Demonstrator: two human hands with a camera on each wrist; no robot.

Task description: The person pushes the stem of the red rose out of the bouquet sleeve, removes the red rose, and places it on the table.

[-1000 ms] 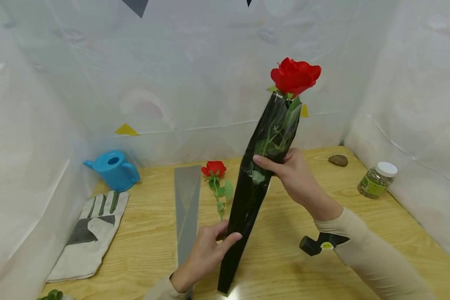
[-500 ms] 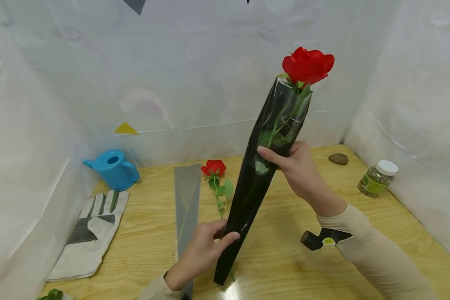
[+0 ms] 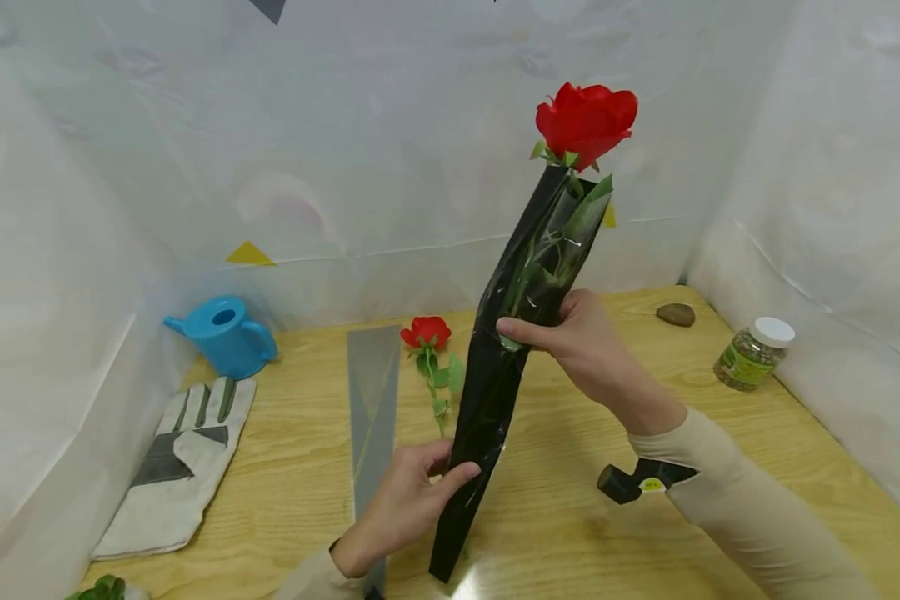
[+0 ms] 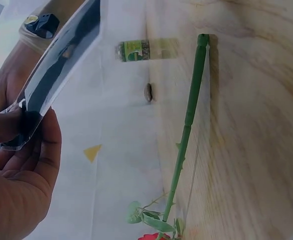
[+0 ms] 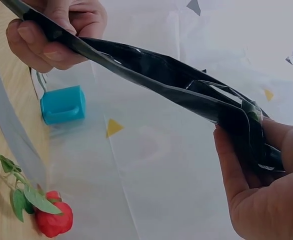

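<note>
While both hands are holding the long black sleeve [image 3: 498, 367] up off the wooden table [image 3: 570, 517], the sleeve is leaning, with its thin bottom end pointing down near the person and its wide top end pointing up and away to the right. The left hand [image 3: 412, 500] is pinching the sleeve low down, thumb on the front and fingers curled behind it. The right hand [image 3: 585, 342] is gripping it higher up, near the middle, with fingers wrapped around and the arm reaching in from the right. A red rose [image 3: 587, 121] is poking out of the top, and its green stem and leaves are sitting inside the sleeve. So the rose is lying above and beyond the right hand, which is the nearer one to it. On the table, a second rose [image 3: 427, 333] is lying beside a grey sleeve [image 3: 373, 400]. Further out are a blue watering can [image 3: 225, 333], a work glove [image 3: 176, 467], a stone [image 3: 676, 314] and a small jar [image 3: 753, 354].
</note>
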